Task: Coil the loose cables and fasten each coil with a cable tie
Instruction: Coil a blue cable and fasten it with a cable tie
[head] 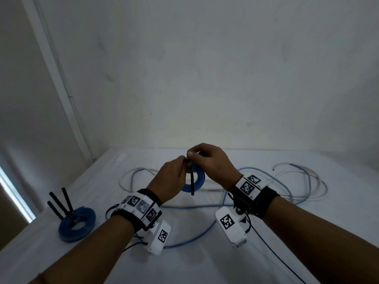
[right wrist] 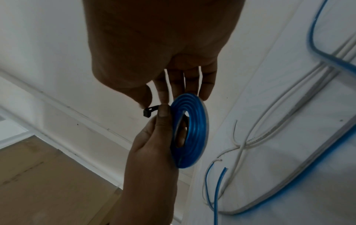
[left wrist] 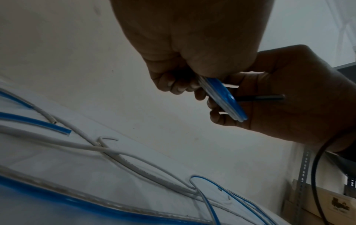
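White-covered bench (head: 205, 263) ran up to a plain pale wall (head: 205, 68); a brown floor showed off its edge in the right wrist view. Left hand (head: 170, 181) gripped a small blue coil (head: 196, 181) raised over bench centre; right hand (head: 213, 162) pinched the black cable tie (head: 192, 184) at the coil's 12 o'clock. Loose blue and white cables (head: 287, 181) sprawled behind toward 2 o'clock. A tied blue coil (head: 77, 225) lay at 9 o'clock.

Black cable tie (head: 192, 182) with its upper end hidden between the pinching fingers, far side of the blue coil (head: 194, 181) covered by the left hand (head: 171, 182), loose cables (head: 297, 181) partly behind the right hand (head: 213, 163), blurred near wrist cameras.
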